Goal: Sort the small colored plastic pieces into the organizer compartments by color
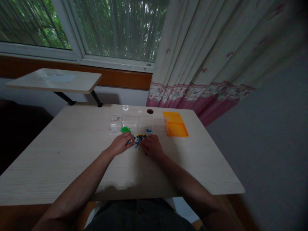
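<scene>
A small pile of blue, black, white and yellow plastic pieces (139,139) lies on the table between my two hands; they are too small to tell their kind. My left hand (122,143) rests at the pile's left edge, fingers bent and drawn together, and what is in them is hidden. From the right, my right hand (153,146) reaches into the pile with curled fingers; whatever they pinch cannot be made out. Just beyond stands a clear plastic compartment box (138,123). Green pieces (125,129) lie in one compartment, and a few blue pieces (148,130) in another further right.
An orange tray (176,124) sits at the clear box's right end. Behind is a round cable hole (150,111) in the pale wooden table (79,154). A raised shelf (81,80) bearing a clear plastic bag (60,77) stands back left. A curtain (192,73) hangs behind.
</scene>
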Demonstrator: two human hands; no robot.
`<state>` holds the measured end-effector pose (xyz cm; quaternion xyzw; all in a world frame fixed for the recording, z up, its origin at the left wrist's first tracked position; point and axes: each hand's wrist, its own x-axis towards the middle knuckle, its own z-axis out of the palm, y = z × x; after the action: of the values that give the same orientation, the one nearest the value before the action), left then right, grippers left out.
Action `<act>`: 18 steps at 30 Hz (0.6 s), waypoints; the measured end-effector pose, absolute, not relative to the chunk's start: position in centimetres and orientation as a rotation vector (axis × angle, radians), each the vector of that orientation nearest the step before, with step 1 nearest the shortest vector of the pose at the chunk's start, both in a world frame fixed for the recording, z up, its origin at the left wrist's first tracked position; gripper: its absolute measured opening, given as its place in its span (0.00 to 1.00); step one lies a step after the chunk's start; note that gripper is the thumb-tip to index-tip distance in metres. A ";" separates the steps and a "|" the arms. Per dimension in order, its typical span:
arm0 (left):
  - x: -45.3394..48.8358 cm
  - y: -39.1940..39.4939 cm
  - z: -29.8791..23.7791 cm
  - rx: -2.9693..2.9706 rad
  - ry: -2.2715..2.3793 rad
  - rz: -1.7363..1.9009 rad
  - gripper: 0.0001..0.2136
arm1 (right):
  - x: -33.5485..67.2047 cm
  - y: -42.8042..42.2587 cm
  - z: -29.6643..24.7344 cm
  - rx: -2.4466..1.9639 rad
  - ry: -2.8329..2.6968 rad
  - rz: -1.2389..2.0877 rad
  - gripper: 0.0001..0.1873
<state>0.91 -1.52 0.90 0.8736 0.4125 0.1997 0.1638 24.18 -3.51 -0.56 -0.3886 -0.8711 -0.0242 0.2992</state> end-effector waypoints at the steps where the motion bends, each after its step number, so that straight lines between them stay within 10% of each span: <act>1: 0.9 -1.5 0.8 2.493 1.188 0.568 0.09 | 24.2 -3.5 -0.5 -1.035 -2.312 -0.065 0.09; 18: 1.6 -1.6 0.4 2.354 1.182 0.776 0.10 | 23.9 -3.8 -0.3 -1.008 -2.303 -0.105 0.12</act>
<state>1.59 -1.58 0.43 0.8405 0.4221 0.2770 0.1966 23.93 -3.78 -0.32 -0.3811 -0.8709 -0.0396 0.3078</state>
